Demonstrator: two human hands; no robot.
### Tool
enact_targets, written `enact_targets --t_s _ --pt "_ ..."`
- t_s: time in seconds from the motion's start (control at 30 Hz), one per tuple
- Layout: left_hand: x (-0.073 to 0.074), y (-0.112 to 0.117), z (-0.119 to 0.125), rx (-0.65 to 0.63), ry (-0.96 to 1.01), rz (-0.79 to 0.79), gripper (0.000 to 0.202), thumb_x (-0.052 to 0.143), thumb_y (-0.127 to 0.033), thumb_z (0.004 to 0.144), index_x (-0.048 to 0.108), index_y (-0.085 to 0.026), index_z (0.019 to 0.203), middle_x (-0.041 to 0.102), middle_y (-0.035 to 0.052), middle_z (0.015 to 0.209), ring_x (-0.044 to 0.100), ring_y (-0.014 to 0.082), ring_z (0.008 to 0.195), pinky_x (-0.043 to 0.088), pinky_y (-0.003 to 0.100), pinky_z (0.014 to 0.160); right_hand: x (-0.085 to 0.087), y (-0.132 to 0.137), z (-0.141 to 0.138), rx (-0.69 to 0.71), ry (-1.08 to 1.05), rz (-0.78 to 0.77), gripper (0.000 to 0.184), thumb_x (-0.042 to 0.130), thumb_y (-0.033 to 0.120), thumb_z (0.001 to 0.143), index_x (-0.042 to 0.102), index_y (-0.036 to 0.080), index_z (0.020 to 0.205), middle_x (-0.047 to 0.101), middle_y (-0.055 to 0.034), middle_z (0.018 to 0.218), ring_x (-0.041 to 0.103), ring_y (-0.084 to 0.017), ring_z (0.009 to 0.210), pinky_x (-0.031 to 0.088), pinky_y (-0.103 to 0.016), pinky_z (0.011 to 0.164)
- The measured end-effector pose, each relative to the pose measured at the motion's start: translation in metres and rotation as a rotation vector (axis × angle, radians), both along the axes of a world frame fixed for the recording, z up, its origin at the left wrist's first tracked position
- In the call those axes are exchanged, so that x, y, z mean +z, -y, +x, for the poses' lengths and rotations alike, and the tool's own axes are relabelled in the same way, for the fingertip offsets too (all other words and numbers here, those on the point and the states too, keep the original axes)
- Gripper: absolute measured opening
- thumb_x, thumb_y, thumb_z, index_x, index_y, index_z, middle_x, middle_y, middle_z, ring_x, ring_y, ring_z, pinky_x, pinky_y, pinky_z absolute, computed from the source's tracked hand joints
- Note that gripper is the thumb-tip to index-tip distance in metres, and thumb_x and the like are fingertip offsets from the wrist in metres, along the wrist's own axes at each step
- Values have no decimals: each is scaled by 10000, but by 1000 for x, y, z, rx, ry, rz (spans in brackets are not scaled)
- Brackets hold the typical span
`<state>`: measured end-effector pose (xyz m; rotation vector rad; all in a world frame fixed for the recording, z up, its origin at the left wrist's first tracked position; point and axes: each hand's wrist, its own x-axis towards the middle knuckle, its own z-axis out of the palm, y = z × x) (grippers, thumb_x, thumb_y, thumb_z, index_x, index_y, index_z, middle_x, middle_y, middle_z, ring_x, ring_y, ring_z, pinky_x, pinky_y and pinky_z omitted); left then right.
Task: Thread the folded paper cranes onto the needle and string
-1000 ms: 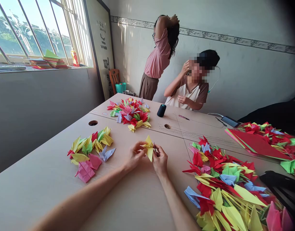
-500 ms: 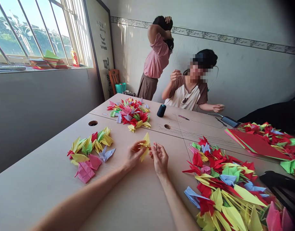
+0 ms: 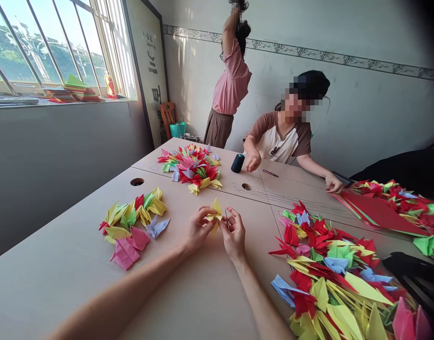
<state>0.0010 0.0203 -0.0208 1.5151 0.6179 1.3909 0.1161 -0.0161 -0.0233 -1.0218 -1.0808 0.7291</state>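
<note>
A folded yellow paper crane (image 3: 216,210) is pinched in the fingers of my left hand (image 3: 199,227), above the table. Close beside it, my right hand (image 3: 234,233) grips a thin dark needle-like tool (image 3: 227,216); its exact kind is too small to make out. The right fingertips reach the crane's side, and whether they touch it I cannot tell. To the left lies a group of yellow, green, red and pink folded cranes (image 3: 131,215), with a pale blue crane (image 3: 156,227) at its edge.
A large pile of cranes (image 3: 330,269) covers the right side, and another pile (image 3: 190,165) lies farther back. Near a dark thread spool (image 3: 237,163) are a pen (image 3: 270,173) and table holes (image 3: 137,181). A seated co-worker's hand (image 3: 333,182) touches red paper sheets (image 3: 376,210).
My right hand has moved slightly up and left against the yellow crane, covering small reddish bits seen before. The seated co-worker's hands came down to the table; the standing person's arms went up.
</note>
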Motion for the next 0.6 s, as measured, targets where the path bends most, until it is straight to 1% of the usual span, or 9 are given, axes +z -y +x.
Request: enact_targets --t_s 0.1,0.2,0.3,0.4,0.5,0.6 --pt "-1 -1 -1 -92 -64 -18 271 615 -291 793 647 -172 1034 546 68 953 590 137 765 499 209 598 -1 0 1 -1 4 2 458 610 284 792 458 171 1210 568 -9 748 551 -112 627 472 -210 563" --pt "1 -1 -2 -107 -89 -30 345 635 -291 776 640 -173 1100 538 61 929 591 133 751 499 204 595 -1 0 3 1 4 -9 465 596 278 792 445 174 1219 547 5 740 537 -104 616 468 -205 568" --pt "3 -1 -1 -83 -47 -49 370 648 -304 764 641 -179 1113 526 50 913 598 142 775 513 225 643 0 0 3 3 7 -7 467 592 284 793 440 178 1222 555 -3 766 547 -110 639 470 -210 583" --pt "3 -1 0 -27 -17 -48 343 641 -307 771 656 -183 1091 542 50 905 599 147 795 508 233 677 0 -1 2 -8 29 -9 466 592 292 798 438 179 1223 568 -10 778 560 -117 666 476 -214 597" --pt "2 -2 1 30 -32 -22 306 627 -309 783 674 -185 1059 570 56 893 594 142 774 491 218 654 -2 -1 2 -31 74 -19 456 580 310 810 439 176 1222 575 -12 776 562 -116 658 480 -214 594" --pt "1 -5 -1 82 -59 13 303 626 -318 780 679 -196 1052 585 58 897 588 140 744 480 209 613 -4 0 1 -86 169 -16 437 578 341 816 450 175 1200 580 -14 787 545 -104 593 469 -208 547"
